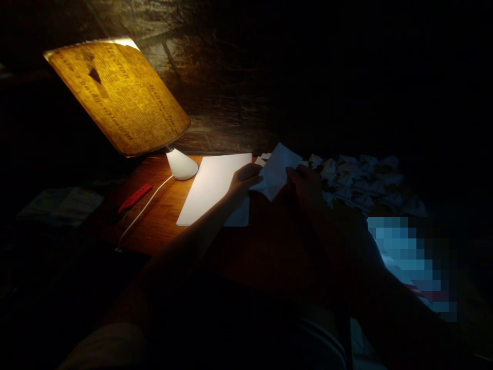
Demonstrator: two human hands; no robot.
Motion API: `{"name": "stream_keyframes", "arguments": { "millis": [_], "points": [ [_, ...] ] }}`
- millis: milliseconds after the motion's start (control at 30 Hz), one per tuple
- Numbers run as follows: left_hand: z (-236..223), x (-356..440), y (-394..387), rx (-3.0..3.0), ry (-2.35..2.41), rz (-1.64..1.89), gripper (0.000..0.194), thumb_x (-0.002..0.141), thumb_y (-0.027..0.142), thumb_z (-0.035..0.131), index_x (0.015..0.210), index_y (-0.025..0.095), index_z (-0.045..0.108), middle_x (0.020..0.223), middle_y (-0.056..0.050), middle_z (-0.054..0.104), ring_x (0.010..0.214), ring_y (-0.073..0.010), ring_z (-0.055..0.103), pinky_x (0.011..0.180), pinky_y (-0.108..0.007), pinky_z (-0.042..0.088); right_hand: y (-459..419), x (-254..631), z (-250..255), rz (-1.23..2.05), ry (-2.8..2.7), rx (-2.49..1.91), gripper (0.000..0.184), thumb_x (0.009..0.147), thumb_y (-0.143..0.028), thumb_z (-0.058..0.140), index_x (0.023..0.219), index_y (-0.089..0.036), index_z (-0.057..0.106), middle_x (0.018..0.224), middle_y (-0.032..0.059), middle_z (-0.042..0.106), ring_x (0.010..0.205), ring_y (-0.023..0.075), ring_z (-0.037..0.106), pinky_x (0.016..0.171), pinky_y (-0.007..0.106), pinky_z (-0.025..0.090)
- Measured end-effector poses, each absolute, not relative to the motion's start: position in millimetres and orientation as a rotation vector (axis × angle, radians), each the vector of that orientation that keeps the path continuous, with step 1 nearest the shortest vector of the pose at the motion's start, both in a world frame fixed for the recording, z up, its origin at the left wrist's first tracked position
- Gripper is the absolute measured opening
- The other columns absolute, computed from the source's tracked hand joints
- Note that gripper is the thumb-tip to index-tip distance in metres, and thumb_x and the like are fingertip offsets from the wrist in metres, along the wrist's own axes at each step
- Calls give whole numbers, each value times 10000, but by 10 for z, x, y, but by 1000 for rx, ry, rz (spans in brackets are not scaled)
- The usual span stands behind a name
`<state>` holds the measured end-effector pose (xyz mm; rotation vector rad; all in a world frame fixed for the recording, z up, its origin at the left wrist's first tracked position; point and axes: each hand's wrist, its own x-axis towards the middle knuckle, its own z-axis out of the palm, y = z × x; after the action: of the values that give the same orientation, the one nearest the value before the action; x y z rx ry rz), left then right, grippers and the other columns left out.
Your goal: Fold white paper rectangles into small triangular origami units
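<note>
Between my two hands a creased sheet of paper [278, 169] is held up above the table, tilted with one corner upward. My left hand [245, 179] grips its left edge, fingers closed on the paper. On the opposite side, my right hand [304, 181] pinches the right edge; it lies in shadow and its fingers show only in part. Below and left of the held paper lies a stack of white sheets [215, 185], partly covered by my left forearm. Many folded paper pieces [350, 180] are spread to the right of my right hand, dimly lit.
A lit lamp with a printed shade [123, 97] and white base [182, 164] stands at the back left. Its white cord [144, 208] runs toward the front edge, beside a red utility knife [134, 198]. The wooden table [165, 234] meets a brick wall. A blurred bright patch [408, 262] is at right.
</note>
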<state>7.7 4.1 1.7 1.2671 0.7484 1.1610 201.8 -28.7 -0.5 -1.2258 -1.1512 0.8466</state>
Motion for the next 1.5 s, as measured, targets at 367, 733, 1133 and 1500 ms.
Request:
{"name": "stream_keyframes", "arguments": {
  "millis": [367, 733, 1133, 1500],
  "points": [
    [-98, 68, 94, 1439, 854, 1291, 372, 740, 287, 871, 879, 223, 532, 808, 29, 656, 719, -121, 651, 672, -247, 527, -127, 1898, -344, 836, -1069, -1029, 370, 699, -322, 739, 875, -280, 417, 756, -67, 496, 670, 139, 527, 632, 285, 428],
    [-118, 71, 101, 1514, 898, 1352, 277, 721, 293, 867, 910, 175, 702, 926, -44, 729, 834, -151, 683, 733, -264, 547, -276, 1885, -161, 735, -1290, -1082, 284, 709, -269, 788, 957, -239, 653, 792, -33, 608, 715, 157, 566, 674, 310, 451],
    [-27, 105, 6, 1533, 866, 1380, 267, 733, 297, 922, 892, 215, 724, 572, 72, 450, 520, -77, 394, 498, -235, 306, -345, 1877, -72, 707, -1293, -1144, 246, 739, -234, 715, 984, -230, 721, 751, -24, 592, 679, 157, 542, 656, 316, 457],
    [5, 119, 3, 1538, 923, 1398, 227, 728, 203, 841, 944, 186, 775, 680, 27, 657, 632, -99, 589, 608, -228, 489, -416, 1866, 32, 602, -1298, -1209, 243, 776, -257, 691, 997, -217, 785, 799, 30, 697, 694, 171, 588, 631, 307, 480]
  ]
}}
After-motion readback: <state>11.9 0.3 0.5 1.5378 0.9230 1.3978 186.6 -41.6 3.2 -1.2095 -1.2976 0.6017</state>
